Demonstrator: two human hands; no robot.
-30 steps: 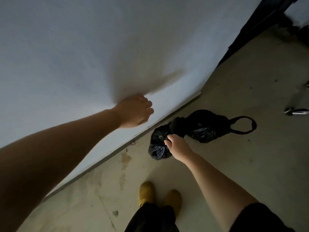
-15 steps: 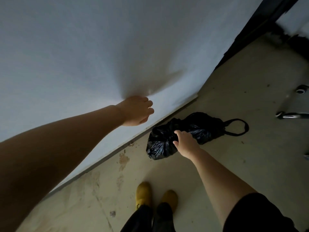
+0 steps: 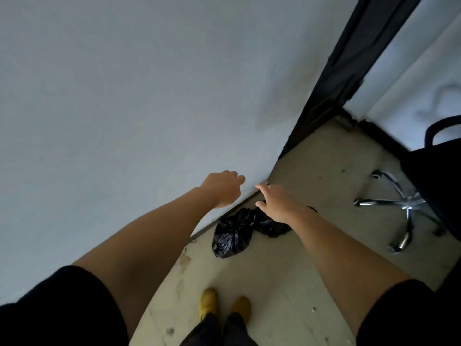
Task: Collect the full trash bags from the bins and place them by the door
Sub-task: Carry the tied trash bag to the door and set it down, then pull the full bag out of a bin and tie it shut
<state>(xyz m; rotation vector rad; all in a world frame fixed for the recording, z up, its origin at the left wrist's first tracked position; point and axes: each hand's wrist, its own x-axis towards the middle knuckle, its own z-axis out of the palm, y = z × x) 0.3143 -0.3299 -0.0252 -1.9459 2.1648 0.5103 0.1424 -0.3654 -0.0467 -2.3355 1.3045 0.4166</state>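
Two tied black trash bags lie on the floor against the foot of the white wall: the nearer bag [image 3: 230, 236] and a second bag [image 3: 270, 224] just behind it, partly covered by my right forearm. My right hand [image 3: 275, 204] hovers above them with fingers spread and holds nothing. My left hand [image 3: 224, 189] is raised beside the wall with loosely curled fingers, empty. A dark door frame [image 3: 349, 66] rises a short way beyond the bags.
An office chair with a chrome star base [image 3: 401, 206] and a black seat [image 3: 436, 181] stands at the right. The white wall [image 3: 124, 96] fills the left. My yellow shoes [image 3: 224, 305] stand on the stained beige floor below the bags.
My right hand has let go of the bag and lifted off it with fingers spread. The view has risen, bringing the door frame and chair into sight.
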